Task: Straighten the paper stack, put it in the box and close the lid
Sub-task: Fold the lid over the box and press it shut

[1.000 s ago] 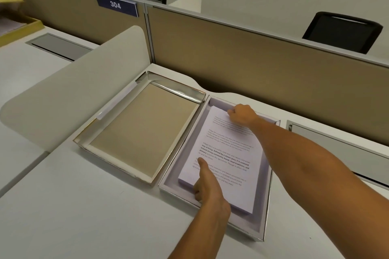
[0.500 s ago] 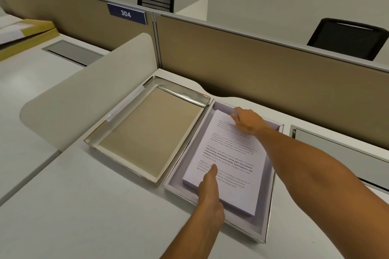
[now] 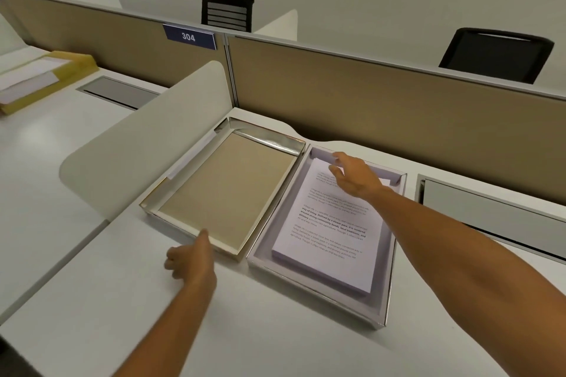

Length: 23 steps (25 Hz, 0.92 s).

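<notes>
A stack of printed white paper (image 3: 329,232) lies flat inside the shallow pale box (image 3: 386,285) on the white desk. The box lid (image 3: 226,193), tan inside with a silvery rim, lies open face-up just left of the box. My right hand (image 3: 355,177) hovers over the far end of the stack with fingers spread, holding nothing. My left hand (image 3: 191,259) is at the near edge of the lid, thumb against its rim and fingers curled below; whether it grips the lid is unclear.
A tan partition wall (image 3: 367,107) runs along the back of the desk. A curved white divider (image 3: 137,147) stands left of the lid. A yellow folder with papers (image 3: 36,76) lies on the neighbouring desk at far left. Black chairs (image 3: 496,53) stand behind the partition.
My left hand has left the near end of the paper stack and moved left to the lid's near edge. My right hand has lifted slightly off the stack's far end.
</notes>
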Tool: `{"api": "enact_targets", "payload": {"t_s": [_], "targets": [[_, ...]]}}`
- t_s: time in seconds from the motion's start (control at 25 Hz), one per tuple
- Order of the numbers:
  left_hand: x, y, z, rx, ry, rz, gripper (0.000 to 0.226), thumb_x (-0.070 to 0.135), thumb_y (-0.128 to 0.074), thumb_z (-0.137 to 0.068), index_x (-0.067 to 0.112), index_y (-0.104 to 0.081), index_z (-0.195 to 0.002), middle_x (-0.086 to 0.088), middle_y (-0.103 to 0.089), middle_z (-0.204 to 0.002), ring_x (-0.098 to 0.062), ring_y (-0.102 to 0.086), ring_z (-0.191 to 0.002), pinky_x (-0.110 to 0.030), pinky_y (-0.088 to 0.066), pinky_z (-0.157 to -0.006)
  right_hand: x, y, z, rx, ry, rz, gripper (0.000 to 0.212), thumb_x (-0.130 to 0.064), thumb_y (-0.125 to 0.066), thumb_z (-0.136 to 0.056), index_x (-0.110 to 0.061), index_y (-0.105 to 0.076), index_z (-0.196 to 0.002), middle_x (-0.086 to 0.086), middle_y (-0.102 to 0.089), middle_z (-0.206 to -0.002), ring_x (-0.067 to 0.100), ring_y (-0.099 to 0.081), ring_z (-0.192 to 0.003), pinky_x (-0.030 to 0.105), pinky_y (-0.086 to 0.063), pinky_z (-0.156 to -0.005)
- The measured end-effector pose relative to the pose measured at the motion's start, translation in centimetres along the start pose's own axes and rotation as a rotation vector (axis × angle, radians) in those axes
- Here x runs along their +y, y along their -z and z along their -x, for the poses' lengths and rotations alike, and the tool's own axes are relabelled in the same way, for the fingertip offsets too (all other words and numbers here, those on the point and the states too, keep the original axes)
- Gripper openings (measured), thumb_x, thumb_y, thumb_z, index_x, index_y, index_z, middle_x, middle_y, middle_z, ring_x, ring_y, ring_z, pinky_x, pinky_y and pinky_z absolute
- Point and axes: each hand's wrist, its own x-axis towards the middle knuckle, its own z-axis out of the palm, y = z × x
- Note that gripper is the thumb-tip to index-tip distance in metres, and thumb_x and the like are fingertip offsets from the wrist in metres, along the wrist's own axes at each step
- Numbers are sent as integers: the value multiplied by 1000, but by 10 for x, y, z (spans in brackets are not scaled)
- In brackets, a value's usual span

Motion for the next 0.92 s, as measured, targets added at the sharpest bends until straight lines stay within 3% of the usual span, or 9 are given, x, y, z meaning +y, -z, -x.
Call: {"api": "enact_targets", "payload": {"t_s": [0.16, 0.28, 0.44, 0.52, 0.6, 0.68, 0.76, 0.92], "targets": [[8, -1, -39, -89, -4, -118, 62, 38, -69, -79, -3, -51, -122, -24, -49, -130, -42, -51, -116, -51, -46, -95, -10, 5, 31, 47, 15, -95, 48, -40, -44, -99, -21, -39, -143, 4, -52, -144, 28, -49, -132, 45, -40, -107], [12, -4, -40, -78, -90, -155, 40, 14, -61, -75, -5, -55, -110, -26, -59, -119, -43, -60, -103, -49, -53, -89, -8, 13, 50, 88, 6, -149, 46, -40, -45, -99, -21, -41, -141, 4, -55, -142, 27, -52, -129, 43, -42, -105], [23, -8, -26, -106, -60, 8, 45, 2, -56, -85, -1, -40, -126, -25, -51, -134, -40, -56, -116, -44, -49, -92, 2, 29, 69, 99, -12, -196, 46, -38, -44, -99, -20, -40, -142, 6, -56, -139, 27, -54, -127, 44, -44, -104], [25, -10, -25, -219, -75, 156, 34, 1, -52, -86, 8, -41, -118, -26, -53, -132, -38, -62, -101, -46, -53, -87, 6, 37, 77, 129, -37, -254, 46, -37, -44, -100, -18, -40, -142, 7, -57, -138, 28, -54, -126, 43, -45, -102], [25, -10, -27, -328, -53, 300, 32, -6, -52, -83, 7, -43, -110, -25, -59, -101, -33, -57, -72, -50, -56, -76, 10, 44, 86, 162, -73, -323, 46, -35, -43, -100, -17, -41, -143, 9, -57, -138, 28, -55, -126, 41, -45, -100], [26, -8, -26, -396, -101, 347, 24, -10, -58, -81, 5, -47, -96, -17, -51, -78, -33, -55, -64, -48, -57, -67, 10, 49, 94, 176, -105, -388, 46, -34, -43, -100, -17, -41, -143, 10, -56, -139, 28, -54, -126, 38, -44, -99], [28, -3, -19, -407, -168, 355, 23, -7, -65, -81, 5, -48, -93, -19, -55, -85, -37, -61, -76, -49, -57, -74, 9, 52, 102, 195, -130, -441, 46, -33, -43, -101, -17, -41, -143, 11, -55, -140, 28, -52, -127, 38, -44, -98], [35, 4, -4, -366, -291, 405, 47, -7, -73, -76, 2, -53, -117, -16, -64, -115, -33, -67, -102, -49, -56, -90, -6, 48, 115, 203, -149, -524, 45, -35, -43, -100, -19, -40, -143, 11, -53, -141, 28, -53, -126, 39, -45, -97]]}}
